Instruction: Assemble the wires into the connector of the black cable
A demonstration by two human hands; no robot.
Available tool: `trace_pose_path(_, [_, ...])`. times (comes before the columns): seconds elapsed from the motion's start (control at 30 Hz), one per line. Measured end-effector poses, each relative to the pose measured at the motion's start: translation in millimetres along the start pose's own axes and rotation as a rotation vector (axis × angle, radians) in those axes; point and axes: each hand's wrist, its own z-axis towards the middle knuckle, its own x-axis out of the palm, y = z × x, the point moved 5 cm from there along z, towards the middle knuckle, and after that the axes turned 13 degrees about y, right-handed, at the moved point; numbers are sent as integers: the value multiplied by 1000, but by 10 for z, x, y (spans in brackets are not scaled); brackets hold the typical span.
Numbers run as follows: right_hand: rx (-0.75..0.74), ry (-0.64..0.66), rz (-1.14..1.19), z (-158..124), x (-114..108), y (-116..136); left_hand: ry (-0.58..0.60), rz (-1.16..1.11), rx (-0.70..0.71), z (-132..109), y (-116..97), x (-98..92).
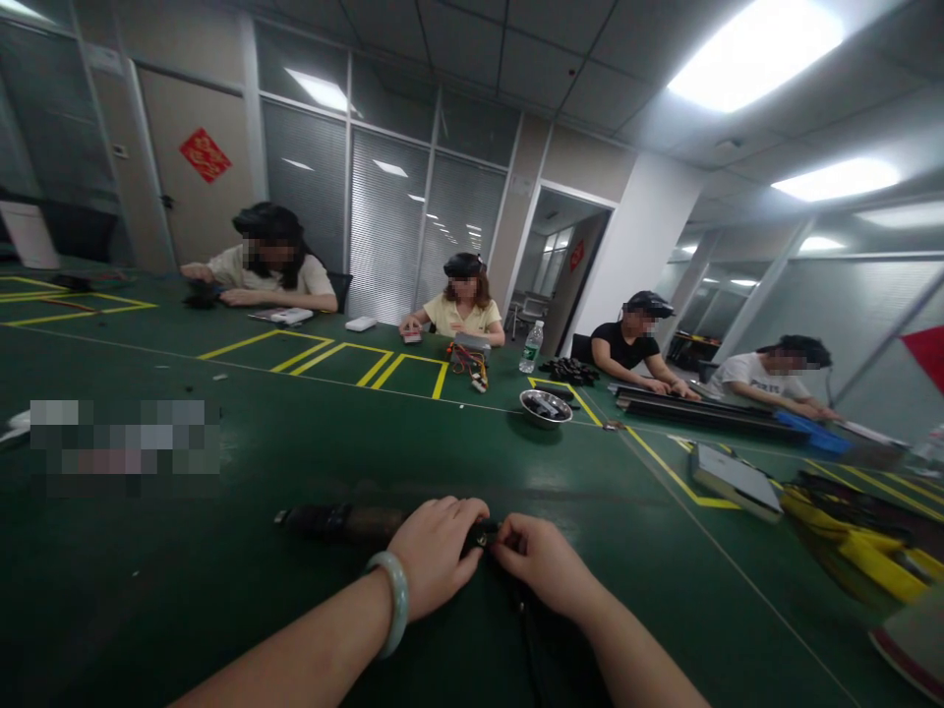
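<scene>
A dark, long tool that looks like an electric screwdriver [346, 521] lies on the green table, its metal tip pointing left. My left hand [439, 551], with a pale bangle at the wrist, is wrapped over the tool's rear end. Close beside it, my right hand [542, 560] is closed in a pinch at that same end, on what looks like the plug of a black cable [523, 610]. The cable runs down from there toward me. My fingers partly cover the joint, so whether plug and tool are connected cannot be seen.
Ahead stands a metal bowl [546, 407] with dark parts, near a water bottle [531, 346] and a pile of black pieces [567, 371]. A grey box [736, 480] and a yellow bag [855, 541] lie right. Several people sit working across the green table [331, 433].
</scene>
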Motion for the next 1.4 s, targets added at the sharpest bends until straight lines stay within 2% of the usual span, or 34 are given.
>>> trace_pose_path(0.43, [1,8,2,5,8,-5,54,48,42,-5,-67,-48])
trace_pose_path(0.67, [-14,-2,-2,3,5,-14,4,1,-41,-24,2,-26])
trace_pose_path(0.93, [-9,2,-2,17,23,-28,37,52,33,-10,-68,-57])
trace_pose_path(1.27, [-32,-4,16,9,11,-51,-19,-36,-53,-16,26,-8])
trace_pose_path(1.4, [-19,-6,0,6,11,-73,25,33,7,2,-25,-13])
